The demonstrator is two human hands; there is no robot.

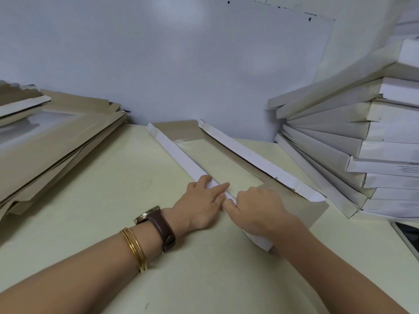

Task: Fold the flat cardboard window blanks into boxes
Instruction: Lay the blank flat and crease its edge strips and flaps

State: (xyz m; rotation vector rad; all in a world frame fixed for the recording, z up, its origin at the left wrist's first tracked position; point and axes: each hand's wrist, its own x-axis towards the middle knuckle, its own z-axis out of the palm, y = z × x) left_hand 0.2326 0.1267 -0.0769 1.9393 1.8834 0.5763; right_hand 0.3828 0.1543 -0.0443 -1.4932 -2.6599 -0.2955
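Window blank (pixel 181 130) lies mid-counter (pixel 102 189). Your left hand (pixel 203 201) presses side flap (pixel 178 152) with straight fingers; right hand (pixel 257 206) curls round same flap. Keep crease straight; work pressure along whole length.

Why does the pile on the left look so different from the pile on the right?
The left pile is brown flat sheets; the right stack is pale folded boxes with raised sides. The left pile sits low; the right stack rises much taller. The left pile's sheets lie nearly level; the right stack fans out, tilted. Both are cardboard, resting on the same table.
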